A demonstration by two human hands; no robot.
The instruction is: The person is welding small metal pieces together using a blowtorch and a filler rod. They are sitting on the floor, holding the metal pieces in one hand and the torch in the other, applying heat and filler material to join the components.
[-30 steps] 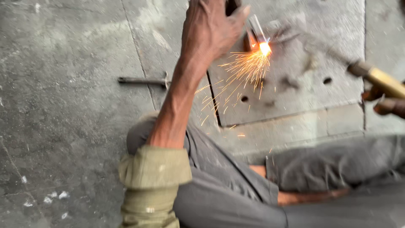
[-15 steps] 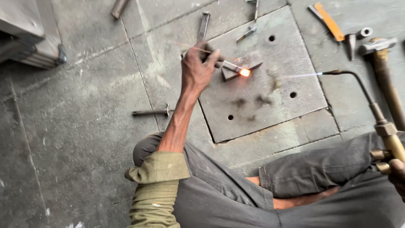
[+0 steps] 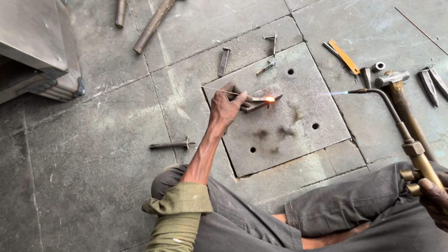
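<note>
My left hand (image 3: 226, 108) pinches a thin filler rod (image 3: 219, 90) whose tip glows orange at a small metal piece (image 3: 263, 99) lying on a square steel plate (image 3: 289, 135) with several holes. My right hand (image 3: 435, 199), at the lower right edge and partly cut off, grips the brass handle of a gas torch (image 3: 410, 145). The torch's curved neck ends in a small blue flame (image 3: 339, 93), pulled back to the right of the glowing spot. I sit on the concrete floor, knees in grey trousers below the plate.
A hammer (image 3: 396, 91), an orange-handled tool (image 3: 344, 56), chisels (image 3: 431, 81) and a small ring (image 3: 378, 66) lie at the right. A bolt (image 3: 170, 145) rests left of my arm. Metal bars (image 3: 151, 25) and small pieces (image 3: 224, 61) lie beyond the plate. A steel box (image 3: 37, 51) stands upper left.
The shower of sparks has stopped and only a glowing spot remains. The torch has drawn back to the right. The view has risen and widened, so more of the floor and tools shows.
</note>
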